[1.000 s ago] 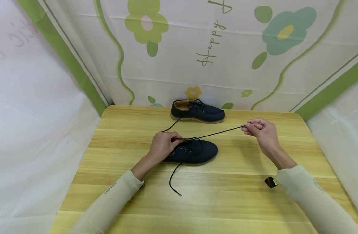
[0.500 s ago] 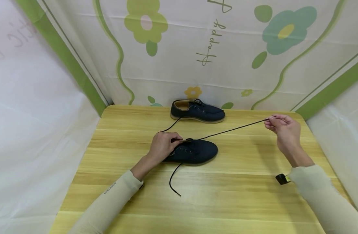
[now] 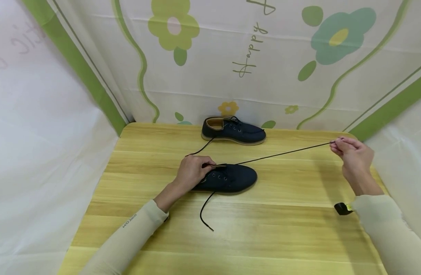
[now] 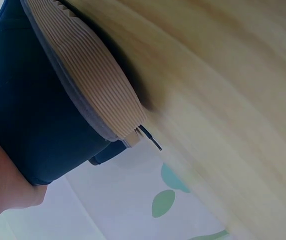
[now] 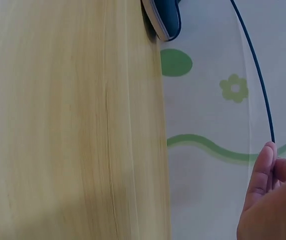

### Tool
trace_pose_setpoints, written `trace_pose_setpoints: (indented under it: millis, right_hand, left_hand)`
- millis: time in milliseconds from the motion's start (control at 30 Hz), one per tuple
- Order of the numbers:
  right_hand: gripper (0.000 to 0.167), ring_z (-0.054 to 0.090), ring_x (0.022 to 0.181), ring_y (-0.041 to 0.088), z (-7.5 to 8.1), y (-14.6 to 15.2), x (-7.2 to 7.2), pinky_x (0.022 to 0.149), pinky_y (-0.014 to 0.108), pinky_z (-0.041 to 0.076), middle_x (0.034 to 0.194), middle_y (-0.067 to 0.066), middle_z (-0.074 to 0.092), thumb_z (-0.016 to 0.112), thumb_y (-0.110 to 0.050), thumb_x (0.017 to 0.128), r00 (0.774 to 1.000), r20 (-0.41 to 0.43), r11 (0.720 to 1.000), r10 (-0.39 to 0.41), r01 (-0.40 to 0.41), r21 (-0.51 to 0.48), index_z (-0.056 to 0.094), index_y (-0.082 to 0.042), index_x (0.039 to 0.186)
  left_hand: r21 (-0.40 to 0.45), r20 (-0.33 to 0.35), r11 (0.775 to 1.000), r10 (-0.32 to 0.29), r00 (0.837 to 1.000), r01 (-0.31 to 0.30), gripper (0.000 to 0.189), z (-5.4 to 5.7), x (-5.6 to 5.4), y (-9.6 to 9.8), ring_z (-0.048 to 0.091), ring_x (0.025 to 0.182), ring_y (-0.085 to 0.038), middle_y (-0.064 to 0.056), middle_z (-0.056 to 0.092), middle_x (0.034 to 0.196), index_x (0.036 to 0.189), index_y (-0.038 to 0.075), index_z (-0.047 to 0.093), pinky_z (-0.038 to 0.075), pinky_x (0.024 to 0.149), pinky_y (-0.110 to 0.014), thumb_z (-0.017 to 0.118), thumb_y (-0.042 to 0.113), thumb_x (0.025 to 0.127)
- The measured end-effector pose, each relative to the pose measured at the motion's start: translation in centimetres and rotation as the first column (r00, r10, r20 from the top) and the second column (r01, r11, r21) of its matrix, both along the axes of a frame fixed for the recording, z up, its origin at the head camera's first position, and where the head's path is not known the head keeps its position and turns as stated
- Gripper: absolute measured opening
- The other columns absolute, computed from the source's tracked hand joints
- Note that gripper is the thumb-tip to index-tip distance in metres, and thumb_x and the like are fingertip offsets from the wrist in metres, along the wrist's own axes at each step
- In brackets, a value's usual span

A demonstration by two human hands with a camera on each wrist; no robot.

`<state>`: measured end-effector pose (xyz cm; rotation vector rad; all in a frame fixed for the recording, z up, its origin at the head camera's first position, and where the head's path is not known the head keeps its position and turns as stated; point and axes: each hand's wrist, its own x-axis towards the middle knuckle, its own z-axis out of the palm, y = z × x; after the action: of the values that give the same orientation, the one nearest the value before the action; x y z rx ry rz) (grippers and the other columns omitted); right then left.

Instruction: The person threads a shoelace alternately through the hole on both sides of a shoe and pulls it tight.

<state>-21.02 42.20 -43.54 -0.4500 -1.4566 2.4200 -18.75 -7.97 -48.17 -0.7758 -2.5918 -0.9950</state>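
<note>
In the head view a dark navy lace-up shoe lies on the table with its toe to the right. My left hand grips its upper at the opening, thumb and fingers about the tan-edged tongue, and hides the heel part. A black shoelace runs taut from the eyelets up to the right, where my right hand pinches its end between thumb and fingers. In the right wrist view the same lace hangs in a slight curve from the fingertips. The shoe's ribbed tan sole fills part of the left wrist view.
A second navy shoe stands at the table's back edge, near the flowered curtain. One loose lace trails in front of the near shoe; another lace end lies between the shoes. The wooden table spreads to the front.
My right hand has moved further right, drawing the lace out longer. The lace loop on top of the near shoe has shrunk away. My left hand stays in place on the shoe.
</note>
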Motion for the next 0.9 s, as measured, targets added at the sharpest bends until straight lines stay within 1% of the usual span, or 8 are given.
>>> trace_pose_setpoints:
  millis: [133,333,467,567,633,700,800,900]
  right_hand:
    - [0.008,0.078,0.069,0.022,-0.3,0.6,-0.1,0.065,0.029,0.063,0.081,0.015,0.077,0.075,0.014,0.089,1.000,-0.009,1.000,-0.001,0.001,0.000,0.077,0.007,0.093]
    - [0.014,0.078,0.070,0.026,-0.6,0.1,-0.1,0.066,0.034,0.064,0.084,0.018,0.077,0.065,0.018,0.095,0.993,-0.075,0.994,0.087,-0.092,-0.063,0.076,0.009,0.100]
    - [0.020,0.078,0.071,0.031,-1.0,-0.5,-0.1,0.068,0.038,0.064,0.087,0.023,0.077,0.056,0.020,0.098,0.971,-0.190,0.977,0.146,-0.172,-0.129,0.073,0.014,0.108]
    - [0.025,0.078,0.076,0.033,-1.1,-1.1,-0.2,0.071,0.039,0.064,0.092,0.025,0.077,0.049,0.021,0.101,0.938,-0.293,0.957,0.186,-0.241,-0.163,0.070,0.018,0.113]
    - [0.025,0.079,0.080,0.032,-1.0,-1.7,-0.2,0.072,0.038,0.064,0.094,0.024,0.077,0.049,0.020,0.101,0.924,-0.318,0.955,0.214,-0.265,-0.130,0.070,0.018,0.115]
    - [0.025,0.079,0.084,0.030,-0.6,-2.5,-0.2,0.074,0.036,0.064,0.096,0.022,0.078,0.051,0.018,0.101,0.917,-0.313,0.957,0.246,-0.281,-0.071,0.070,0.017,0.117]
    - [0.023,0.080,0.084,0.025,0.2,-3.9,-0.2,0.074,0.032,0.064,0.096,0.019,0.079,0.059,0.013,0.100,0.926,-0.260,0.962,0.273,-0.260,0.082,0.072,0.013,0.120]
    - [0.025,0.080,0.082,0.023,1.2,-5.4,0.0,0.073,0.030,0.063,0.095,0.017,0.080,0.065,0.007,0.100,0.929,-0.224,0.945,0.293,-0.247,0.213,0.071,0.012,0.123]
  left_hand:
    - [-0.002,-0.014,1.000,-0.013,1.000,0.013,0.007,0.0,0.0,0.1,0.075,0.072,-0.014,0.002,0.082,0.092,0.094,0.017,0.086,0.057,0.063,-0.030,0.087,0.012,0.089]
    - [0.000,-0.025,1.000,-0.017,1.000,0.017,0.008,0.2,0.2,0.1,0.076,0.075,-0.016,0.001,0.082,0.092,0.095,0.016,0.086,0.059,0.066,-0.033,0.087,0.012,0.088]
    - [-0.007,-0.018,1.000,-0.013,1.000,0.013,0.008,0.2,0.2,0.2,0.076,0.076,-0.016,0.001,0.082,0.092,0.095,0.016,0.086,0.059,0.066,-0.033,0.087,0.011,0.088]
    - [-0.011,-0.010,1.000,-0.010,1.000,0.010,0.008,0.3,0.2,0.2,0.076,0.076,-0.015,0.002,0.082,0.092,0.095,0.016,0.086,0.060,0.068,-0.033,0.087,0.011,0.088]
    - [-0.017,0.000,1.000,-0.007,1.000,0.007,0.008,0.4,0.2,0.2,0.076,0.074,-0.015,0.002,0.082,0.091,0.095,0.017,0.086,0.059,0.067,-0.033,0.087,0.012,0.089]
    - [-0.025,0.011,1.000,-0.003,1.000,0.004,0.008,0.5,0.2,0.1,0.075,0.073,-0.014,0.002,0.082,0.091,0.095,0.016,0.086,0.059,0.066,-0.032,0.087,0.012,0.089]
    - [-0.039,0.034,0.999,0.000,0.999,0.001,0.008,0.8,0.3,0.1,0.074,0.073,-0.014,0.002,0.082,0.092,0.097,0.016,0.086,0.058,0.065,-0.031,0.086,0.013,0.090]
    - [-0.051,0.051,0.999,-0.002,0.999,0.005,0.008,1.1,0.4,0.0,0.075,0.074,-0.013,0.001,0.082,0.095,0.099,0.016,0.086,0.057,0.065,-0.031,0.085,0.013,0.092]
